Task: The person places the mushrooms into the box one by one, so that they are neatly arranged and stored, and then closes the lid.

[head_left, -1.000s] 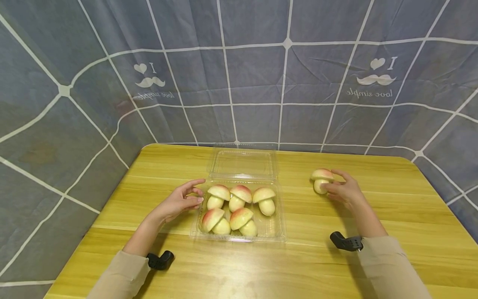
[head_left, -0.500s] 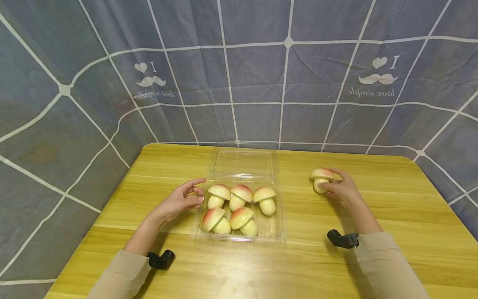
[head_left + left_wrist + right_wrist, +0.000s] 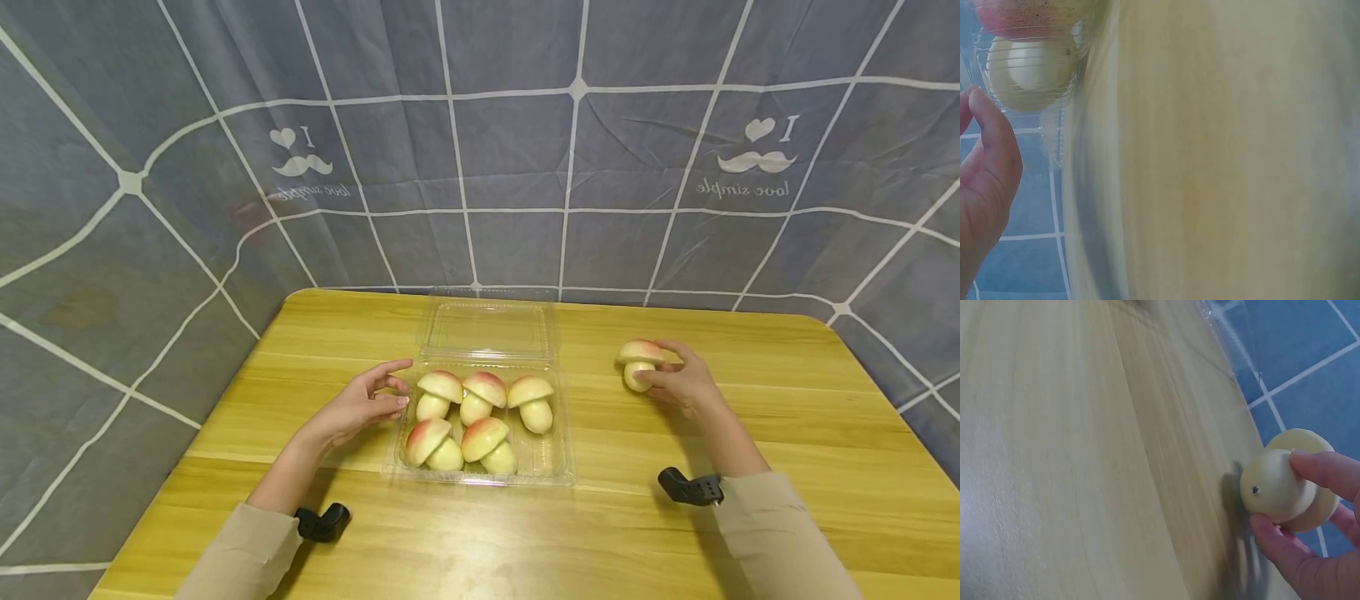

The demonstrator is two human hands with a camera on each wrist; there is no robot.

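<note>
Right hand (image 3: 686,385) pinches the loose pink-capped cream toy mushroom (image 3: 638,364); grip the stem firmly. Left hand (image 3: 358,406), fingers relaxed, steadies the clear plastic clamshell tray (image 3: 555,467) holding 5 others.

The grey checked backdrop cloth (image 3: 510,167) carries two white prints, each a heart, the letter "I", a moustache and the words "love simple": one at left (image 3: 303,162), one at right (image 3: 753,158).
</note>
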